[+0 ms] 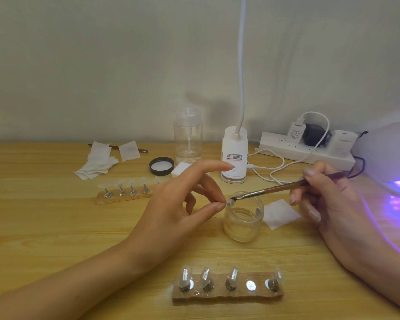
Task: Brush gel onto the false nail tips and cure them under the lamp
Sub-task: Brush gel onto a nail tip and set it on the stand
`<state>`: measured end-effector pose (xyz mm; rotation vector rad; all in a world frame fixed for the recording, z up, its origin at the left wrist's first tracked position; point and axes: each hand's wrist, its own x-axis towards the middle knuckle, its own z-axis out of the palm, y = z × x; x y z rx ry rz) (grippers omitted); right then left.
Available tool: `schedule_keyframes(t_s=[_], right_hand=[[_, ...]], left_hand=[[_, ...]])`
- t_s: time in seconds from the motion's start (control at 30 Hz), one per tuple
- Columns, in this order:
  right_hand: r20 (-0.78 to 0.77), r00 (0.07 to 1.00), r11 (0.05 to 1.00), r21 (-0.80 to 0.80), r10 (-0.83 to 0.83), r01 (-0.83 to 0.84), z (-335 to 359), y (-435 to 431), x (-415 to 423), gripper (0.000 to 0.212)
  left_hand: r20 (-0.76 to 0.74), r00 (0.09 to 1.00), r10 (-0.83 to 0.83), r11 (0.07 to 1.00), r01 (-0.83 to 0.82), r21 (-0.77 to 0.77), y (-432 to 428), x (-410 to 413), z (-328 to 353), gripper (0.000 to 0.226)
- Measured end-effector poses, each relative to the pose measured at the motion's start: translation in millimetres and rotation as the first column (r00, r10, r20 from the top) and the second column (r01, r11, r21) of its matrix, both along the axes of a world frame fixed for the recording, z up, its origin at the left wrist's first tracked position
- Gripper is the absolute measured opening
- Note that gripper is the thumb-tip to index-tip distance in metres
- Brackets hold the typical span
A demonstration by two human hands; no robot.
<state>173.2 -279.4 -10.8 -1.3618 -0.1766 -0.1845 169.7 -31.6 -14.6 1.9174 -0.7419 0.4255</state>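
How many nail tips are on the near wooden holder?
4 on the near holder: left tip, second tip, third tip, and right-end tip. The fourth disc is bare; the left hand pinches a fifth tip off the holder. None looks hidden.

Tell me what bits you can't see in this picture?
Head view:
- The nail tip being brushed: tiny, mostly behind fingers of the left hand and the brush tip.
- The curing lamp: cut off by the right edge; inside hidden.
- The desk lamp: head beyond the top edge; label too small to read.
- The far stand: right end behind the left hand.
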Motion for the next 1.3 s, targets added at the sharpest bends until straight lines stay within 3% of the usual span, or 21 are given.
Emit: schedule_keyframes(t_s=[0.5, 0.87, 1.03, 1.3], right_hand=[[0.01, 0.999, 0.999, -0.002, 0.044, -0.044, 0.9, 1.2, -0.9, 0.022], [-0.005, 1.0, 0.999, 0.05, 0.019, -0.019, 1.2, 0.5, 0.5, 0.022], [-0.003, 0.999, 0.999, -0.028, 0.035, -0.035, 0.3, 2.1, -0.2, 0.022], [0.024, 1.0, 0.999, 0.039, 0.018, -0.019, 3.6, 2.9, -2.5, 0.022]], left_hand=[[-0.06, 0.998, -0.01, 0.999, 0.008, -0.036, -0.4, -0.6, -0.6, 0.049], [-0.291, 0.947, -0.139, 0.978, 0.084, -0.193, 1.3, 3.6, -2.0, 0.05], [-0.316, 0.936, -0.156, 0.973, 0.091, -0.211, 1.1, 2.7, -0.7, 0.052], [-0.341, 0.923, -0.177, 0.967, 0.099, -0.235, 2.0, 2.9, -0.7, 0.053]])
